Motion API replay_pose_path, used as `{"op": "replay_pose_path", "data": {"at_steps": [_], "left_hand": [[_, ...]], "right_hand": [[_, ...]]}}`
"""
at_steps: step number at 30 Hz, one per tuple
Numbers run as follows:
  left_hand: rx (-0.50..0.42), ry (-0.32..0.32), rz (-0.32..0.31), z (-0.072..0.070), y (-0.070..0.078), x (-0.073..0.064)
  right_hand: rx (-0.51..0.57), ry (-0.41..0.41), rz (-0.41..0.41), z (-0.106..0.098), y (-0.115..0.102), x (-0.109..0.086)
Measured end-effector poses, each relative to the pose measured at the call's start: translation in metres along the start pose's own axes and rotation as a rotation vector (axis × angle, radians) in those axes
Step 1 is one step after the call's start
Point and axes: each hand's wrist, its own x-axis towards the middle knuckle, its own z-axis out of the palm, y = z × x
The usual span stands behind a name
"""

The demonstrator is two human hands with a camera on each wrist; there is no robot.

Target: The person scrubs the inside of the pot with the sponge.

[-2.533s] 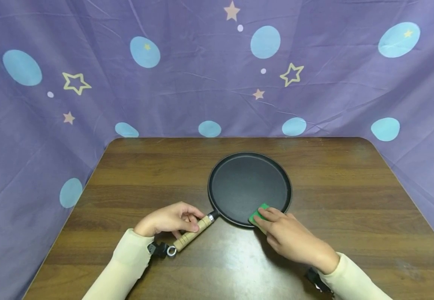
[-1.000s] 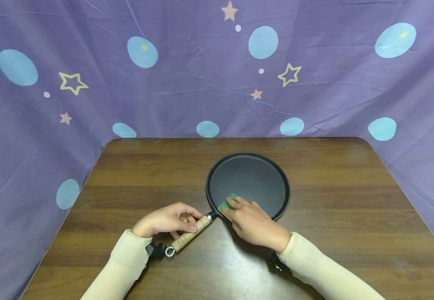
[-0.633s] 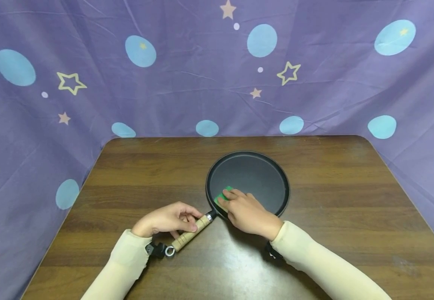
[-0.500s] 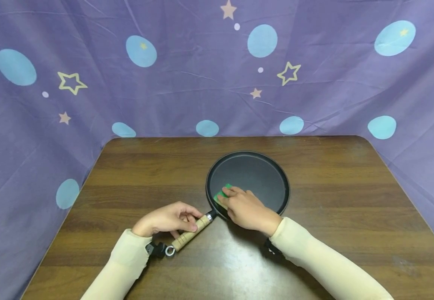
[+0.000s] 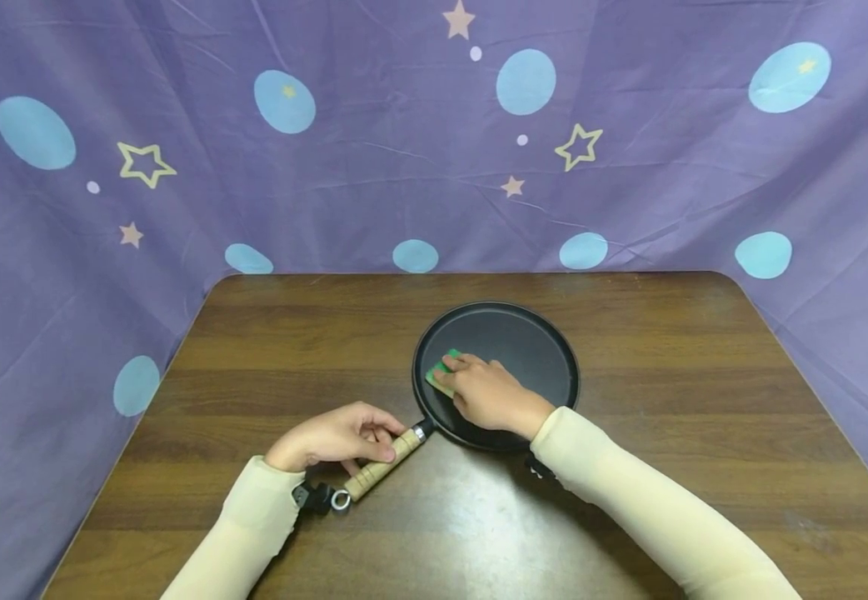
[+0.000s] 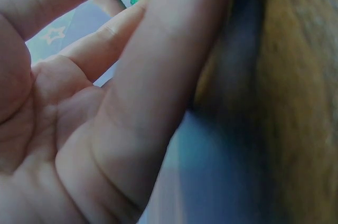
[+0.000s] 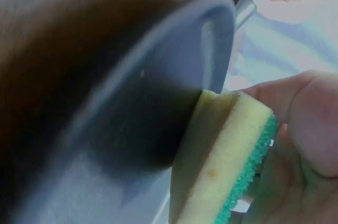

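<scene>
A round black flat pan [image 5: 512,342] lies on the wooden table, its wooden handle [image 5: 371,477] angled toward the near left. The thumb and fingers of my left hand [image 5: 336,437] pinch this handle; some fingertips are hidden behind it. Over the left part of the pan, my right hand [image 5: 496,398] holds a green-and-yellow sponge [image 5: 441,371]. The right wrist view shows the yellow side of the sponge [image 7: 216,163] against the pan's surface, with the green scouring side toward the fingers. Blurred fingers fill much of the left wrist view.
The wooden table [image 5: 674,400] extends on both sides of the pan. A purple curtain [image 5: 374,158] with blue ovals and stars hangs behind and beside it. A metal hanging ring [image 5: 340,500] sits at the handle's end, near the left wrist's black camera [image 5: 314,498].
My right hand has slid the sponge from the pan's near right edge leftward, then away from me along the left side. The left hand and the pan have stayed in place.
</scene>
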Motion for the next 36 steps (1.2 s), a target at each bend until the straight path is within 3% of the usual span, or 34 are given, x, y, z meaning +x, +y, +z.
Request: {"op": "replay_pose_path", "data": {"at_steps": [19, 36], "left_hand": [[0.004, 0.008, -0.016, 0.0, 0.0, -0.001], [-0.005, 0.007, -0.004, 0.0, 0.0, -0.001]], "right_hand": [[0.031, -0.077, 0.038, -0.015, 0.027, 0.023], [0.017, -0.001, 0.055, -0.027, 0.056, 0.025]]}}
